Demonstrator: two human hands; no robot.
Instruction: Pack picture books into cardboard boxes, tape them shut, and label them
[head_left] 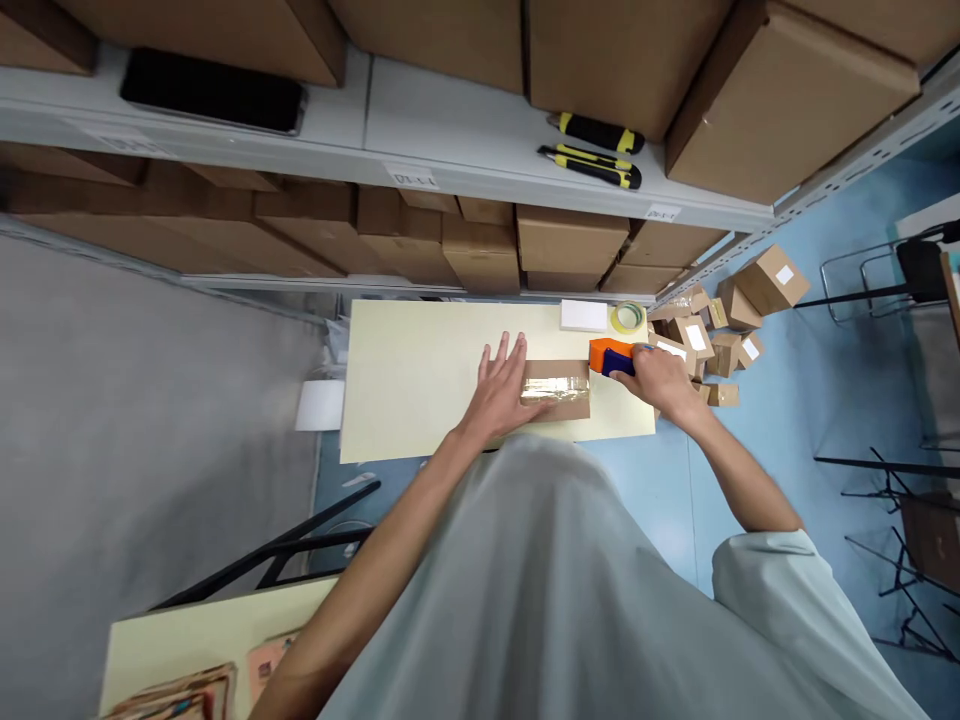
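A small brown cardboard box (pixel 577 409) lies on the pale yellow table, with shiny clear tape (pixel 556 389) along its top. My left hand (pixel 504 385) rests on the box's left end, fingers stretched out and apart, thumb along the near side. At the box's right end, my right hand (pixel 660 378) is closed round an orange and dark blue tape dispenser (pixel 611 357). The dispenser touches or nearly touches the box's far right corner; exactly how they meet is too small to tell.
Behind the box, a white block-shaped item (pixel 583 316) and a tape roll (pixel 628 318) lie on the table (pixel 405 380). A shelf (pixel 450 120) with boxes, two utility knives (pixel 592 165) and a phone (pixel 214 90) overhangs the far side. Loose cartons (pixel 724 355) pile up on the right.
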